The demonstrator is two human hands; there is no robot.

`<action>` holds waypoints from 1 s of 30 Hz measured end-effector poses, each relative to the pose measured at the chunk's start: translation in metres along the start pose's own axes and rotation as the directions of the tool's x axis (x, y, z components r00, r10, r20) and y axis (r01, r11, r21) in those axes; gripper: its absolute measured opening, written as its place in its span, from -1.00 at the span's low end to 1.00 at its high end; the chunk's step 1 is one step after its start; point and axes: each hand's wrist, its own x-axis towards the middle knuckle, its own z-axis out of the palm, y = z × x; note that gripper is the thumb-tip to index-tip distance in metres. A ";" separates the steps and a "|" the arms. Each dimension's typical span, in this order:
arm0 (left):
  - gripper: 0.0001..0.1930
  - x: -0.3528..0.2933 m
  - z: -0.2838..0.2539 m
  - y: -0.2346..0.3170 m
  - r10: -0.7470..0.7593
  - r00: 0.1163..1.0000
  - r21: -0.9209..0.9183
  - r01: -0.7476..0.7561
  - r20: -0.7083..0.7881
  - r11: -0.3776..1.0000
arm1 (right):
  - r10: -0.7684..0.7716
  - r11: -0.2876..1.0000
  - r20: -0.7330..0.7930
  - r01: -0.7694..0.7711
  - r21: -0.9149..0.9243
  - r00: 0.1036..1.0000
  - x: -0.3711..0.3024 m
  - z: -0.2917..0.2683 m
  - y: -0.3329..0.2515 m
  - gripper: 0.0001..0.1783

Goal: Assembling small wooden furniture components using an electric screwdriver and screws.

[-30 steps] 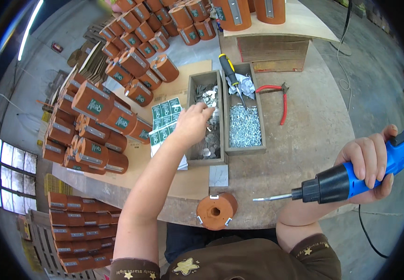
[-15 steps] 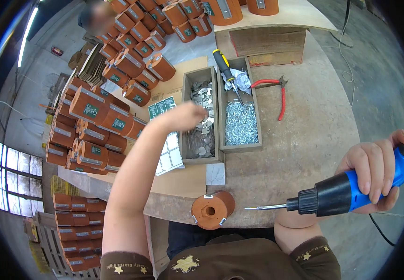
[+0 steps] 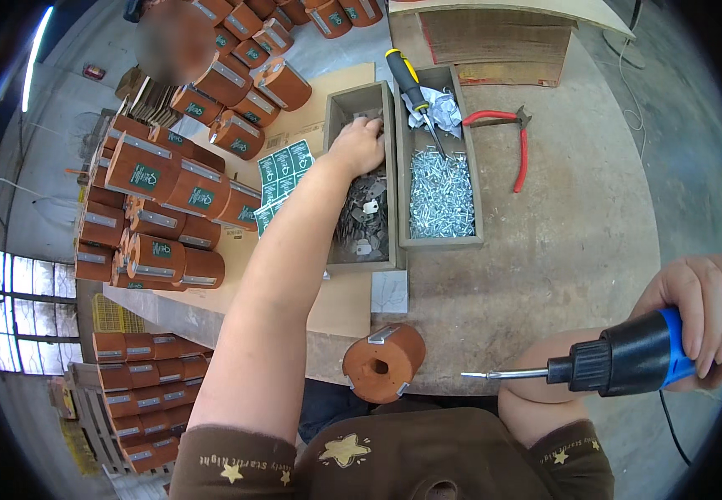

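My left hand (image 3: 359,148) reaches into a grey wooden box (image 3: 386,175) of small flat metal pieces (image 3: 364,218). Its fingers are curled down, and what they hold, if anything, is hidden. My right hand (image 3: 701,312) is wrapped around a blue and black electric screwdriver (image 3: 628,354), held at the right with its long bit pointing left. Left of the bit tip, a round terracotta-coloured block (image 3: 361,367) with a central hole and metal strips on its side stands at the table's near edge. Neither hand touches it.
An adjoining box (image 3: 479,208) holds many screws (image 3: 442,196), crumpled paper (image 3: 440,112) and a yellow-black screwdriver (image 3: 407,79). Red-handled pliers (image 3: 521,154) lie right of it. Green label sheets (image 3: 284,173) and stacked terracotta-coloured blocks (image 3: 169,187) fill the left. A person (image 3: 173,42) is behind.
My left hand has moved farther up the box of metal pieces. The electric screwdriver has shifted slightly right, and the view has shifted a little.
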 end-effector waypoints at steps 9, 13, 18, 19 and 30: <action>-0.64 -0.087 -0.045 0.051 0.101 0.966 -0.195 -0.054 0.240 0.979 | 0.166 0.983 0.041 -0.163 -0.083 0.985 -0.007 0.016 0.005 -0.72; -0.61 -0.118 -0.075 0.069 0.116 0.970 -0.113 -0.094 0.212 0.989 | 0.152 0.982 0.081 -0.140 -0.130 0.985 -0.010 0.016 0.002 -0.55; -0.67 -0.090 -0.115 0.062 0.076 0.833 -0.196 0.040 0.548 0.980 | 0.071 0.991 0.115 -0.057 -0.123 0.991 -0.011 0.015 -0.005 -0.44; -0.68 -0.075 -0.115 0.059 0.078 0.875 -0.219 0.033 0.478 0.975 | 0.063 0.991 0.113 -0.049 -0.121 0.992 -0.011 0.016 -0.008 -0.44; -0.62 -0.022 0.005 0.000 0.037 0.999 0.147 -0.032 -0.030 0.989 | 0.009 0.986 0.133 0.014 -0.168 0.991 -0.013 0.012 0.004 -0.34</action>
